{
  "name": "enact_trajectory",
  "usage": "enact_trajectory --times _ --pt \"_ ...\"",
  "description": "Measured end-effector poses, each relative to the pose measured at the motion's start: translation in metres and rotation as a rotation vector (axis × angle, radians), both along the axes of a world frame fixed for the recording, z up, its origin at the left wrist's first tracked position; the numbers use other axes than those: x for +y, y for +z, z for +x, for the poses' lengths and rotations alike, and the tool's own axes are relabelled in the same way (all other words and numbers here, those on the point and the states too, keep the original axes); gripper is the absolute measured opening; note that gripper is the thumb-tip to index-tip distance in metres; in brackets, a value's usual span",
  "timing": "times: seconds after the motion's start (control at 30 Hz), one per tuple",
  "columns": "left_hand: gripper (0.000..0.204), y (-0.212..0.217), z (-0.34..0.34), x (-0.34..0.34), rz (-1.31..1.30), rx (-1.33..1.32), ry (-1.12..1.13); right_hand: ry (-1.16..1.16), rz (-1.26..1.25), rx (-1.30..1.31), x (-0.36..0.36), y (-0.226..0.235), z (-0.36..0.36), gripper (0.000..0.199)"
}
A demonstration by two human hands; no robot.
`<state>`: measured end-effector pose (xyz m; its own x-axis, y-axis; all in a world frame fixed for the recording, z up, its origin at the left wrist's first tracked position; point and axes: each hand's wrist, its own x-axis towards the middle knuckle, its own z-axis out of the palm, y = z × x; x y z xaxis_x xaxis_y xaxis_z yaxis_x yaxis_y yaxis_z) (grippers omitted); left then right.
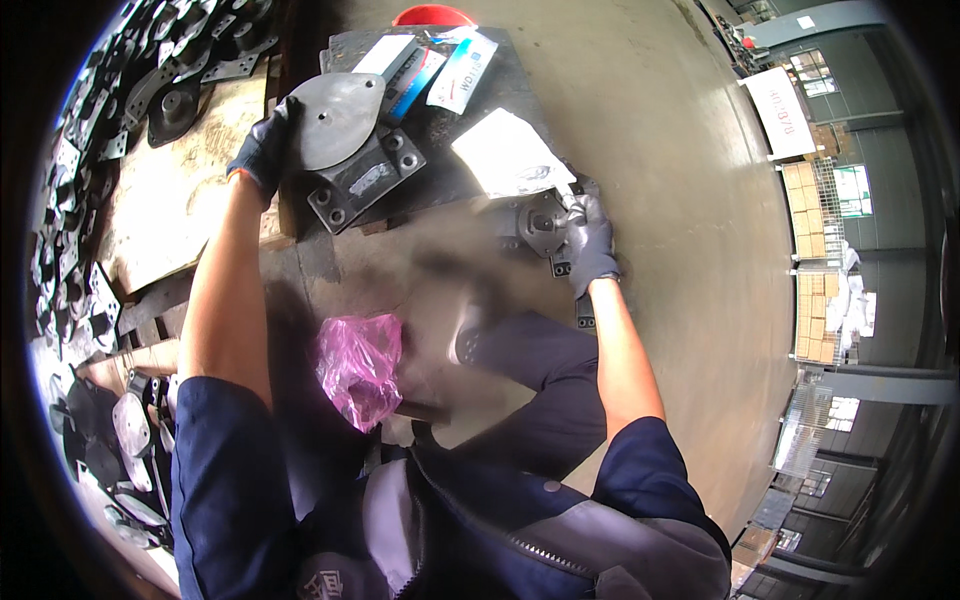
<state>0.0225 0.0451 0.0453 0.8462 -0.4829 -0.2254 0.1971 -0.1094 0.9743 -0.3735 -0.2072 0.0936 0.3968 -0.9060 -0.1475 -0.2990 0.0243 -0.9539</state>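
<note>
My left hand (264, 148), in a dark glove, grips the left edge of a metal mount with a rounded grey top plate (335, 120). Its dark base block (370, 180) has bolt holes and rests on a dark worktop. On the right, my gloved right hand (590, 238) is closed, with a small pale thing at its fingertips that I cannot make out. Those fingers are by the corner of a white sheet (505, 150), on which a small clear packet lies. A second dark metal mount (540, 222) is just left of that hand.
Flat boxes (465, 72) and a red bowl (435, 15) are at the far side of the dark worktop (500, 95). Many metal mounts (180, 105) crowd the left on wooden boards (165, 200). A pink plastic bag (360, 370) is near my legs.
</note>
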Motion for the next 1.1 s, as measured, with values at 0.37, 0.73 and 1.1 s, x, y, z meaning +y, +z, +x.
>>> enact_trajectory --times 0.37,0.73,1.1 --pt "0.064 0.037 -0.015 0.004 0.115 0.155 -0.112 0.051 -0.683 0.537 -0.023 -0.027 -0.003 0.017" --pt "0.066 0.023 -0.012 0.003 0.040 0.142 -0.104 0.237 -0.602 0.417 -0.023 -0.022 -0.002 0.016" --pt "0.060 0.035 -0.028 0.009 0.024 0.121 -0.008 0.197 -0.628 0.493 -0.013 -0.012 0.014 0.019"
